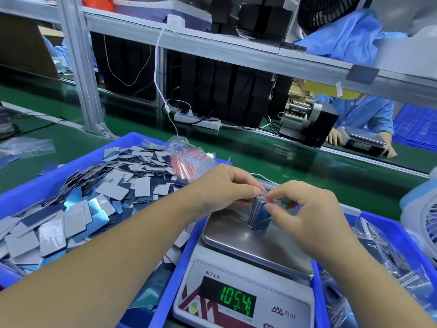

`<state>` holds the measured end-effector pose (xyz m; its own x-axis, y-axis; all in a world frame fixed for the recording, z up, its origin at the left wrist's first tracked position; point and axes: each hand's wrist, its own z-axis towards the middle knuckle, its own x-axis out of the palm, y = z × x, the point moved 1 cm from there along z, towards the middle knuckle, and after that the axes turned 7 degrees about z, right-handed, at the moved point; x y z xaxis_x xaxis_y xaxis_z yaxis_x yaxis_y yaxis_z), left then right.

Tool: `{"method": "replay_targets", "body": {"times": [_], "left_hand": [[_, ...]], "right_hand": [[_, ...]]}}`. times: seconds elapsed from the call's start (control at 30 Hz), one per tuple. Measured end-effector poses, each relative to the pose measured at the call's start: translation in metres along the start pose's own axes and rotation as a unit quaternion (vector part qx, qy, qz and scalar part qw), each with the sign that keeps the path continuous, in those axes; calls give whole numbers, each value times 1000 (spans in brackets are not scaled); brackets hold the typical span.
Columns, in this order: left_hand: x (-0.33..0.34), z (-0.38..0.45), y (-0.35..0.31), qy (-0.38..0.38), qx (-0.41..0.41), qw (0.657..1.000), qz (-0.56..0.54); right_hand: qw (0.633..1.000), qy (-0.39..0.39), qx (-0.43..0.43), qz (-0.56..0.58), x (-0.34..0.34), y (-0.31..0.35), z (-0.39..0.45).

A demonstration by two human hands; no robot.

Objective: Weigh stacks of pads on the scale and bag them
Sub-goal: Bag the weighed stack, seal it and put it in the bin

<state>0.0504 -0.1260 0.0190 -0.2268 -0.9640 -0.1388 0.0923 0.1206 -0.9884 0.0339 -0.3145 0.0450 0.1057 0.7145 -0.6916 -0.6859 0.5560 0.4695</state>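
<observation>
A stack of dark blue pads inside a small clear zip bag point(258, 215) stands on end on the steel pan of the scale point(238, 235). My left hand point(222, 185) and my right hand point(305, 204) both pinch the bag's red-striped top edge. The scale's green display point(236, 301) reads 105.4. A large blue bin point(35, 185) on the left holds a heap of loose grey and blue pads point(82, 200). Empty red-striped zip bags point(189, 162) lie at that bin's far right corner.
Another blue bin point(378, 223) on the right holds filled bags point(390, 263). A white fan point(423, 214) stands at the right edge. Beyond lies a green conveyor belt point(272, 152), a power strip point(198, 120), and a person in a blue coat point(361, 114) across the line.
</observation>
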Motion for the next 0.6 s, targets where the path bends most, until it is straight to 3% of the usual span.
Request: {"method": "replay_targets", "body": {"times": [0.2, 0.37, 0.6], "left_hand": [[2, 3, -2, -39, 5, 997, -62], [1, 4, -1, -43, -3, 993, -108], [0, 4, 1, -28, 8, 996, -80]], "right_hand": [[998, -43, 25, 47, -5, -4, 1], [975, -49, 128, 175, -6, -9, 1], [956, -70, 157, 237, -1, -13, 2]]}}
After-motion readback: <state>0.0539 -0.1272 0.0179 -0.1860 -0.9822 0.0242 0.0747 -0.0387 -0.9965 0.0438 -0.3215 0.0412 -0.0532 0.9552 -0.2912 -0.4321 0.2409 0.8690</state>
